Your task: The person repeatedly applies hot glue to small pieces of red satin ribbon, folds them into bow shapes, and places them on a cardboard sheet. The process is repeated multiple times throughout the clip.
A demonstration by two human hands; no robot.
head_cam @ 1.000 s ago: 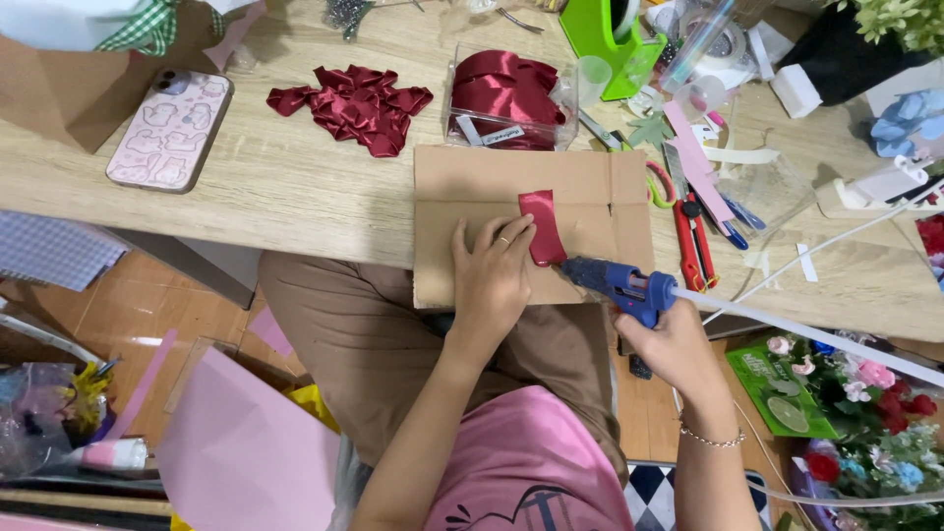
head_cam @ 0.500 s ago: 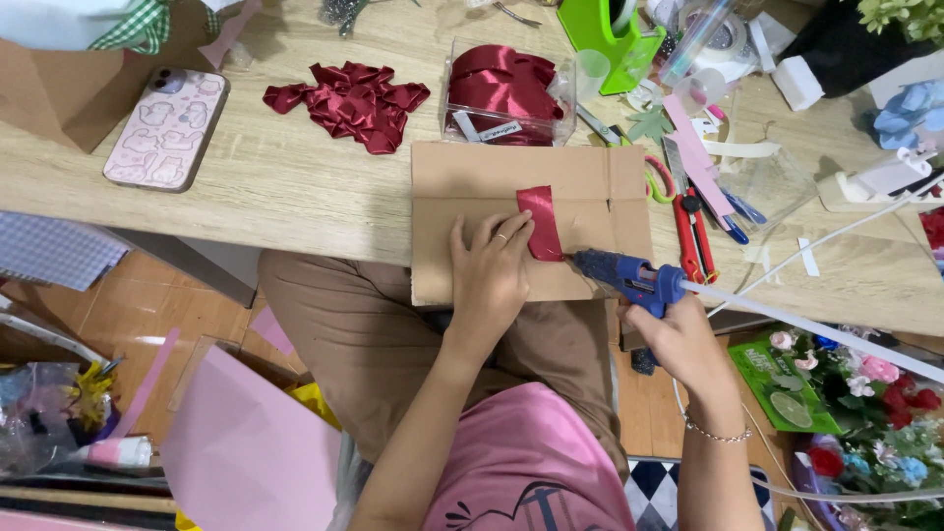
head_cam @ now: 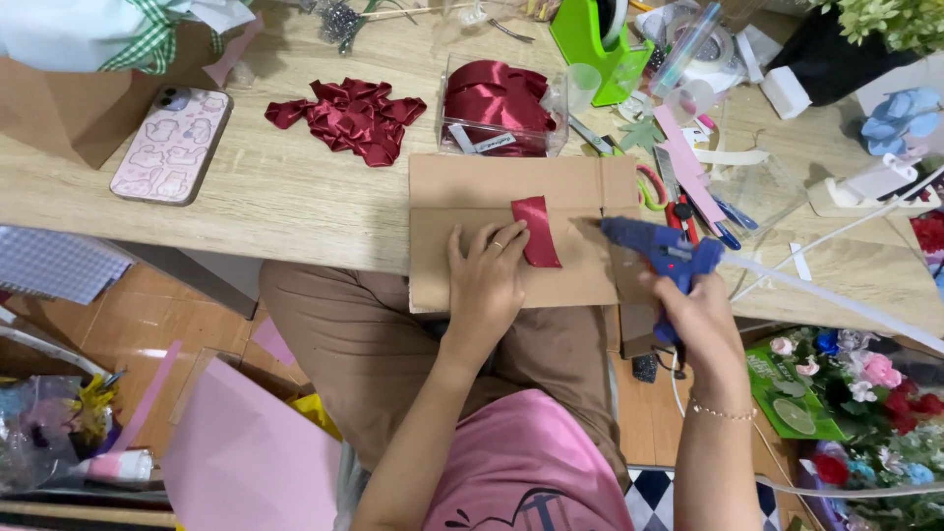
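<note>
blue glue gun (head_cam: pixel 661 254) now raised in right hand (head_cam: pixel 696 320) fist, left hand (head_cam: pixel 485 280) fingers flat pinning satin ribbon (head_cam: pixel 538 231) on cardboard (head_cam: pixel 462 187)

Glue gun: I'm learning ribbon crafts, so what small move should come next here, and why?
Probably swing the blue glue gun left until its nozzle meets the red ribbon piece. The left hand pins that piece flat on the cardboard, while the right hand holds the gun just beside it, nozzle pointing toward it.

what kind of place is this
Probably a home craft or florist's worktable: a blue glue gun in the right hand, a heap of dark red ribbon pieces, and artificial flowers beside it.
</note>
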